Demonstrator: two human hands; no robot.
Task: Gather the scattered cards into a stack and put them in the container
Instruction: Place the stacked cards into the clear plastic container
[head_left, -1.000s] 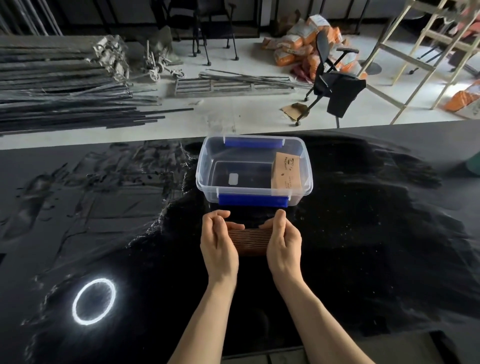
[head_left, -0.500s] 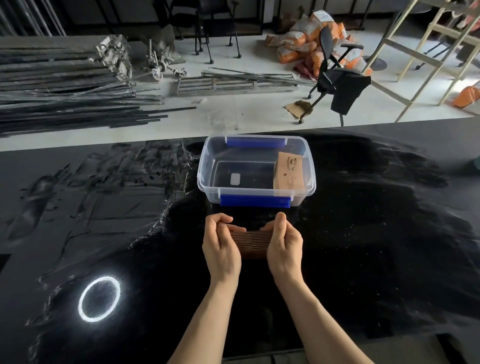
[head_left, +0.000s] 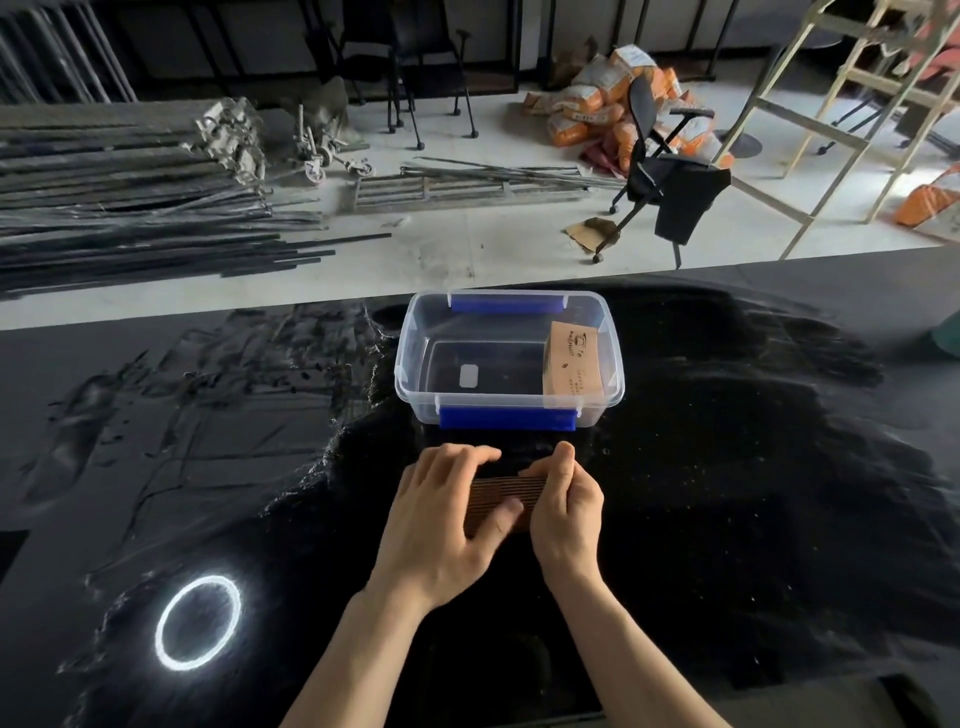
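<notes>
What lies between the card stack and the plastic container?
Nothing: in the head view only bare black table separates the card stack from the container.

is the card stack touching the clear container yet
Apart. The head view shows bare black table between the card stack, held by both hands, and the container.

Your card stack (head_left: 498, 493) is reddish brown, its edges showing fine dark stripes. The container (head_left: 410, 364) in front of you is clear plastic with two bright blue latches (head_left: 508, 419). Inside it you have a tan cardboard box (head_left: 571, 366) with dark print and a small white label (head_left: 468, 375). Your counter (head_left: 753, 467) is glossy black, flecked with pale specks, and reflects a white ring of light (head_left: 197, 622).
</notes>
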